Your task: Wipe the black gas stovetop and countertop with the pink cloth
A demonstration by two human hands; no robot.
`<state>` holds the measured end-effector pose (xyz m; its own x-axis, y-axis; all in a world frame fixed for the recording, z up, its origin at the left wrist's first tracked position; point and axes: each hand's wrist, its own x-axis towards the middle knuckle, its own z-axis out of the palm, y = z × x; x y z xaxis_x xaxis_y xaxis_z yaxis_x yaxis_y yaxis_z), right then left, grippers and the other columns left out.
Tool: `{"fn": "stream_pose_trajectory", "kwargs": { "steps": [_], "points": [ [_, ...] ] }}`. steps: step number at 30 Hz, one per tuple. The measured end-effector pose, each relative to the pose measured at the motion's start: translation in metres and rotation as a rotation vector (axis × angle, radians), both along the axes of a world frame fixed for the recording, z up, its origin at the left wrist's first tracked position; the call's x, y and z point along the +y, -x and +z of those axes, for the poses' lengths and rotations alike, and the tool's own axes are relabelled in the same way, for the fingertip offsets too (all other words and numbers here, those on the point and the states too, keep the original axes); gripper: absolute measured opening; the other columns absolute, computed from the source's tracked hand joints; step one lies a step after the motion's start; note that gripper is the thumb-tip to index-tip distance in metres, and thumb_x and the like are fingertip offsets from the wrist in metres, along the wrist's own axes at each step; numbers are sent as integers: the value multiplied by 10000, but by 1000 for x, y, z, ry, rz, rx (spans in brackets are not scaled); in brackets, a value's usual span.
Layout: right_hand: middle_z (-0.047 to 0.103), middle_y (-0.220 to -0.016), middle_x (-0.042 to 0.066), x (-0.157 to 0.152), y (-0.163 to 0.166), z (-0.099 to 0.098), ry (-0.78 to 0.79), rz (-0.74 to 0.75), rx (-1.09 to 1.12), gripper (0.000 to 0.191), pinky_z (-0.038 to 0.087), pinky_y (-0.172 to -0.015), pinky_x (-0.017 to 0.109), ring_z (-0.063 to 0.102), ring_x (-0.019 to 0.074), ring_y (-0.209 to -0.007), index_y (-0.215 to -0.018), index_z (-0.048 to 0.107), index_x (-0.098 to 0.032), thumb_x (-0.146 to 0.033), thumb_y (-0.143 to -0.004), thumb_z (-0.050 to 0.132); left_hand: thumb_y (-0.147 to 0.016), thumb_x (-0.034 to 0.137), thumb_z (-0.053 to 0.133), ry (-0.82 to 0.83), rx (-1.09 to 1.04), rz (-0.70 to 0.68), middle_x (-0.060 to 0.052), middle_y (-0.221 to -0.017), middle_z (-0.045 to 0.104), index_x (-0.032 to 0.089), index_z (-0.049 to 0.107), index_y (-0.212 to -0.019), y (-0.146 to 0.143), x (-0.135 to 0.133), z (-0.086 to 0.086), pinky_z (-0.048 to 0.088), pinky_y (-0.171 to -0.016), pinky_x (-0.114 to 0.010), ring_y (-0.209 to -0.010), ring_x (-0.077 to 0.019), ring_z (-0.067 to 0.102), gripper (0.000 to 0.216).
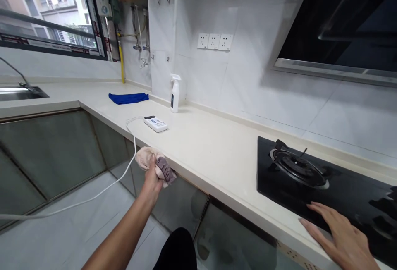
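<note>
I have the left hand [152, 184] at the front edge of the surface [214, 150], fingers closed on the bunched cloth [145, 157]; I'd press it flat, clear of the white cable [89, 199]. The right hand [344, 232], fingers spread, looks empty by the hob [271, 181].

Left forearm [125, 226] in shot: slim, smooth, bare right to edge of view! Left hand [151, 180], bare as well. Across now, right hand [345, 235]: bare again, long slender fingers, slim thumb. And down low, black-clad leg [176, 249], plain dark fabric, smoothly rounded outline!
</note>
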<state>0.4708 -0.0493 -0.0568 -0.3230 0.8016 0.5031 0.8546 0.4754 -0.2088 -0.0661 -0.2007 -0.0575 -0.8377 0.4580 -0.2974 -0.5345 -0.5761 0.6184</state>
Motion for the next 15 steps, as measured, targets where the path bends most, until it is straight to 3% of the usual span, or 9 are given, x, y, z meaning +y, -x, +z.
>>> {"fn": "stream_pose_trajectory", "kwargs": {
  "steps": [4,9,15],
  "points": [
    [695,-1306,126,0,-4,3,23,11,-32,622,466,-970,630,620,418,-1223,-1147,705,-292,-764,-818,468,-997,406,613,7,-27,-125,-43,-899,794,170,694,-1129,-76,1,-5,640,-742,-321,-766,-178,758,282],
    [674,-1336,124,-6,-6,2,16,52,-73,604,461,-1001,609,604,408,-1254,-1204,681,-279,-732,-864,469,-949,451,678,-107,-115,-420,-61,-895,768,147,697,-1077,-192,-6,-7,619,-827,-345,-798,-197,738,330],
    [663,-1360,144,-8,-5,3,13,67,-62,641,418,-1075,615,602,391,-1271,-1266,652,-249,-728,-895,441,-919,435,722,-227,-253,-624,-137,-1209,734,162,699,-1159,-286,-4,-10,549,-984,-374,-1082,-258,710,364]
  ]
}}
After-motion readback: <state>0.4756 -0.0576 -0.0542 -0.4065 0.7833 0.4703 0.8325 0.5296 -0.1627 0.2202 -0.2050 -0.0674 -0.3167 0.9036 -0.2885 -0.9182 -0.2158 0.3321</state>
